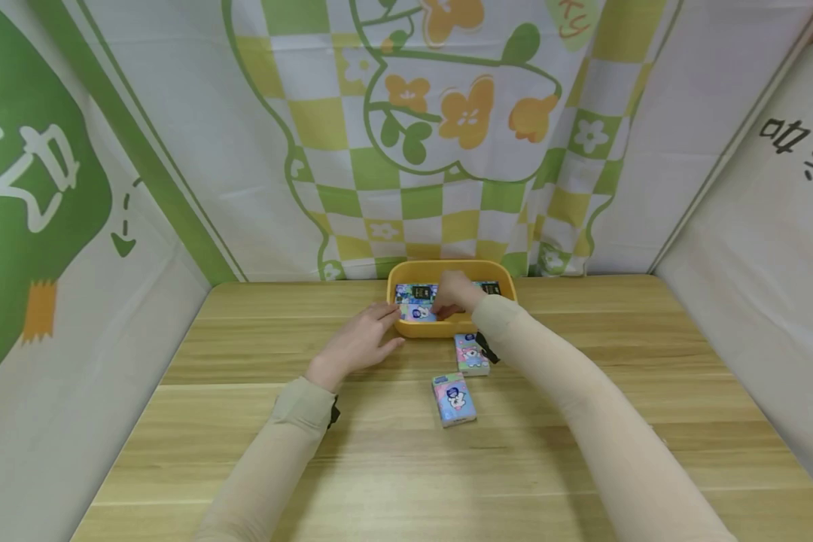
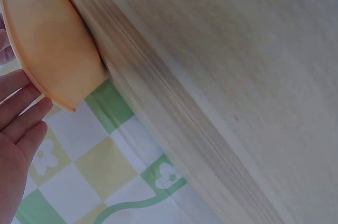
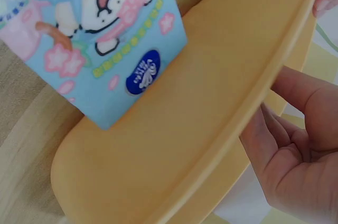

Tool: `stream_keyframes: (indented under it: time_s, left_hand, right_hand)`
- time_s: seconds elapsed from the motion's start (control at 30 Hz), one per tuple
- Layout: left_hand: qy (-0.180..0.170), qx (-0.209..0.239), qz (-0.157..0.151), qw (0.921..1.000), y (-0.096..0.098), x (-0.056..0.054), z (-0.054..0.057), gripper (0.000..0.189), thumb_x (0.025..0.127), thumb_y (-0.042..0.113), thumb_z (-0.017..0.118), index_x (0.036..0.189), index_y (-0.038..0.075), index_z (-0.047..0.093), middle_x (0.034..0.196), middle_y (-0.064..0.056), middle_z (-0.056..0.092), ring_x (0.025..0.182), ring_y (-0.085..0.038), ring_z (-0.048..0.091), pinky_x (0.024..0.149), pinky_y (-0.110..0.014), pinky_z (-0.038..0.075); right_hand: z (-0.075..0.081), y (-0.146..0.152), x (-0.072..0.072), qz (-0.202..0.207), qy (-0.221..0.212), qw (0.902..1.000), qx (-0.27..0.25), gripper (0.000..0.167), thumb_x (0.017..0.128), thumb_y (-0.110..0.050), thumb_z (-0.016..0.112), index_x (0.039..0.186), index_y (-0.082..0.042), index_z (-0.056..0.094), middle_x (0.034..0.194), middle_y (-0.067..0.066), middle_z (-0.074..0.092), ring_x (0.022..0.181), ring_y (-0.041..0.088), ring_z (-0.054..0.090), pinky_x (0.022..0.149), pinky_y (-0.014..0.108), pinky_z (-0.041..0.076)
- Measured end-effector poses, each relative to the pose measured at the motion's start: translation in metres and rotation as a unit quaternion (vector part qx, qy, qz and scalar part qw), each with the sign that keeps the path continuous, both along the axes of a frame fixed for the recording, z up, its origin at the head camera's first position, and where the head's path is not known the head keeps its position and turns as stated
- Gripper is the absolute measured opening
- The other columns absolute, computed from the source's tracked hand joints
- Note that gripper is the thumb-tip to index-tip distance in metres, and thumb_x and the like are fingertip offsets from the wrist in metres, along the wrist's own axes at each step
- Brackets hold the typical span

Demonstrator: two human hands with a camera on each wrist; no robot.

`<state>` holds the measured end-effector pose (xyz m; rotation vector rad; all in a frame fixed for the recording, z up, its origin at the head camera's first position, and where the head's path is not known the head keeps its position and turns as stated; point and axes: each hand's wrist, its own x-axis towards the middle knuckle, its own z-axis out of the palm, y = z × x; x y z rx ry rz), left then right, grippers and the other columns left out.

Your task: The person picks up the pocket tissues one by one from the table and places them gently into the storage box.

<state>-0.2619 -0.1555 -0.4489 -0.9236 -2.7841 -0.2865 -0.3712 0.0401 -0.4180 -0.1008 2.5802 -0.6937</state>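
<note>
A yellow-orange plastic basket [image 1: 423, 329] stands at the table's back edge, holding several small printed tissue packs. My left hand [image 1: 360, 339] touches its left rim with fingers nearly straight; in the left wrist view the fingertips [image 2: 39, 109] lie against the rim. Inside the basket is my right hand [image 1: 455, 292], fingers bent downward beside a pink-and-blue tissue pack [image 1: 416, 312]. The basket wall [image 3: 158, 145] hides its fingertips in the right wrist view, and I cannot tell whether they hold a pack. Another tissue pack [image 3: 116, 39] sits just outside the basket's front.
A second loose tissue pack [image 1: 455, 400] lies on the wooden table [image 1: 257, 444], nearer me than the one at the basket's front. Behind the basket hangs a green-and-yellow checked curtain [image 1: 447, 203]. Printed cloth walls [image 1: 752, 263] rise at both sides.
</note>
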Motion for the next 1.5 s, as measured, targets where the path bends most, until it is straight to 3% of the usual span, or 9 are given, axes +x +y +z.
stream_keyframes:
  time_s: [0.3,0.67,0.9,1.0,1.3,1.5]
  left_hand:
    - [0.004,-0.008,-0.002,1.0,0.0012,-0.0009,-0.0008,0.056,0.093,0.035,0.06,0.133,-0.004,0.052,0.138,-0.021,0.05,0.129,-0.033,0.046,0.114,-0.044,0.034]
    - [0.003,0.001,-0.001,1.0,0.001,-0.0018,-0.0018,0.056,0.091,0.033,0.063,0.132,-0.004,0.053,0.137,-0.022,0.05,0.129,-0.035,0.047,0.113,-0.045,0.035]
    - [0.004,-0.002,-0.003,1.0,0.0005,-0.0013,-0.0015,0.055,0.092,0.032,0.062,0.131,-0.005,0.053,0.137,-0.022,0.051,0.128,-0.035,0.047,0.113,-0.045,0.035]
    - [0.001,-0.002,-0.003,1.0,0.0005,-0.0011,-0.0013,0.055,0.092,0.033,0.061,0.131,-0.005,0.053,0.137,-0.022,0.051,0.129,-0.035,0.047,0.113,-0.045,0.035]
    - [0.005,-0.002,-0.002,1.0,0.0003,-0.0018,-0.0018,0.056,0.092,0.032,0.062,0.132,-0.005,0.052,0.138,-0.022,0.049,0.129,-0.035,0.046,0.113,-0.045,0.035]
    - [0.003,-0.001,-0.002,1.0,0.0003,-0.0001,-0.001,0.055,0.091,0.031,0.063,0.131,-0.005,0.053,0.138,-0.022,0.05,0.129,-0.036,0.047,0.113,-0.045,0.035]
  right_hand:
    - [-0.0046,0.0011,0.0027,0.021,0.044,0.9984,0.03,0.016,0.076,-0.008,0.076,0.087,0.003,0.071,0.072,0.009,0.073,0.066,0.017,0.072,0.062,0.025,0.06]
    - [-0.0065,0.0025,0.0007,-0.007,-0.043,0.999,-0.012,0.015,0.073,-0.006,0.079,0.086,0.001,0.074,0.079,0.009,0.073,0.062,0.013,0.067,0.062,0.025,0.06]
    - [-0.0054,0.0013,0.0013,0.045,-0.07,0.9955,0.046,0.011,0.079,-0.013,0.072,0.086,-0.004,0.075,0.1,0.009,0.065,0.065,0.01,0.056,0.056,0.019,0.05]
    - [-0.0061,0.0001,0.0003,0.045,-0.065,0.995,0.062,0.01,0.079,-0.013,0.072,0.084,-0.005,0.074,0.103,0.009,0.061,0.063,0.01,0.053,0.054,0.02,0.047]
    - [-0.0064,-0.003,0.0005,0.012,-0.049,0.997,0.059,0.021,0.077,-0.015,0.076,0.092,-0.001,0.074,0.096,0.008,0.067,0.061,0.006,0.059,0.058,0.018,0.054]
    - [-0.0076,-0.0036,0.0018,-0.002,-0.042,0.9984,0.037,0.019,0.075,-0.011,0.077,0.089,0.0,0.074,0.089,0.008,0.072,0.06,0.007,0.063,0.062,0.02,0.058]
